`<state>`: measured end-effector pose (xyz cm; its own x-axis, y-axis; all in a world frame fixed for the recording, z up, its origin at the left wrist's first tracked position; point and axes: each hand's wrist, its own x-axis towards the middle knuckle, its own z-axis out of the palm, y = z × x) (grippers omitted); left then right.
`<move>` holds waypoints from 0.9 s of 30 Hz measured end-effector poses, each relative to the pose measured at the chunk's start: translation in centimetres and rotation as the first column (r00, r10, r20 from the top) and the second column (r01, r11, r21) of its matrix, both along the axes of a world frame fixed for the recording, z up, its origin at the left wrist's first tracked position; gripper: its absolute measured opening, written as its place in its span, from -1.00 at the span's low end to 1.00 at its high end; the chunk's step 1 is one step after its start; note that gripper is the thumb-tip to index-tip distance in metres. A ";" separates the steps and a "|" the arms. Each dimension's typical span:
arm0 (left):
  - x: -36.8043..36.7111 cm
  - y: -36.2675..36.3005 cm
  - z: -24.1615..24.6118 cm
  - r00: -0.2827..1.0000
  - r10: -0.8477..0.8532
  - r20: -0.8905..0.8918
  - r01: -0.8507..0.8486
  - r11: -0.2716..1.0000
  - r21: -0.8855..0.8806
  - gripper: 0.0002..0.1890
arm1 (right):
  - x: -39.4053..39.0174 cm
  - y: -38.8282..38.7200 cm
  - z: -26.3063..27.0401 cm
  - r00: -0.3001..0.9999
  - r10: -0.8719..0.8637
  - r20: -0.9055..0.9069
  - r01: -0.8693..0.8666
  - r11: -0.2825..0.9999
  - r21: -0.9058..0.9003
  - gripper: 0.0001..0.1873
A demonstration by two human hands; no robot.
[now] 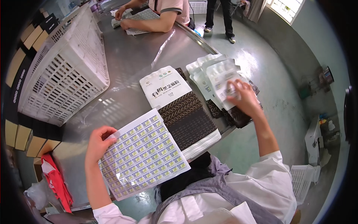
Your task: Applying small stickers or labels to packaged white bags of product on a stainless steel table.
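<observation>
My left hand (101,144) pinches the upper left edge of a sheet of small stickers (144,154), printed in yellow and blue rows. The sheet overlaps the lower left of a neat stack of flat black sesame powder pouches (181,107), white above and dark patterned below. To the right, my right hand (242,96) rests with fingers spread on the top pouch of a loose, fanned pile of pouches (221,75). Whether its fingers grip that pouch cannot be told.
A white plastic crate (70,70) stands on the metal table (125,53) at left, beside stacked black and tan boxes (23,137). Across the table a person (165,16) handles similar pouches. Another person's legs (221,16) show behind. Red cloth (56,182) hangs at lower left.
</observation>
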<state>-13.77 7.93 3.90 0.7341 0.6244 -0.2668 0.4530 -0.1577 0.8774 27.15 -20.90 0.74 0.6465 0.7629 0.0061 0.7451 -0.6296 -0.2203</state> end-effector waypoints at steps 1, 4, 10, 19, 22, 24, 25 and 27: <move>-0.1 -0.1 0.0 1.000 0.005 0.004 -0.005 1.000 0.027 -0.75 | -0.3 0.4 -1.7 0.993 0.030 0.113 -0.030 1.000 0.002 -0.32; 0.2 -0.6 0.0 1.000 0.013 0.002 -0.013 0.999 0.040 -0.75 | 0.4 2.2 -2.8 0.988 0.130 0.086 -0.130 0.991 0.002 -0.33; 0.7 -1.1 -0.5 0.999 0.039 0.013 -0.040 0.999 0.022 -0.75 | 2.0 6.5 -3.3 0.978 0.155 0.138 -0.161 0.987 0.030 -0.32; 0.5 -1.5 0.6 0.998 0.000 0.060 -0.005 0.996 0.091 -0.78 | 3.1 9.7 -4.5 0.921 0.068 0.384 -0.106 0.991 0.079 -0.31; 1.6 -2.1 1.5 0.998 0.008 0.069 -0.017 0.991 0.131 -0.78 | -0.6 10.6 -0.5 0.855 0.053 0.515 -0.317 0.841 0.440 -0.42; 1.8 -2.5 2.2 0.996 -0.003 0.091 -0.006 0.995 0.098 -0.78 | -7.0 12.0 2.9 0.896 0.443 -0.027 -0.335 0.715 0.613 -0.49; 1.3 -2.6 2.0 0.991 0.022 0.128 -0.033 0.996 0.085 -0.77 | -10.0 12.6 3.7 0.765 0.603 -0.229 -0.404 0.724 0.559 -0.51; 1.5 -2.9 2.2 0.988 0.033 0.150 -0.049 0.993 0.105 -0.79 | -12.8 13.3 5.0 0.590 0.692 -0.416 -0.475 0.714 0.514 -0.53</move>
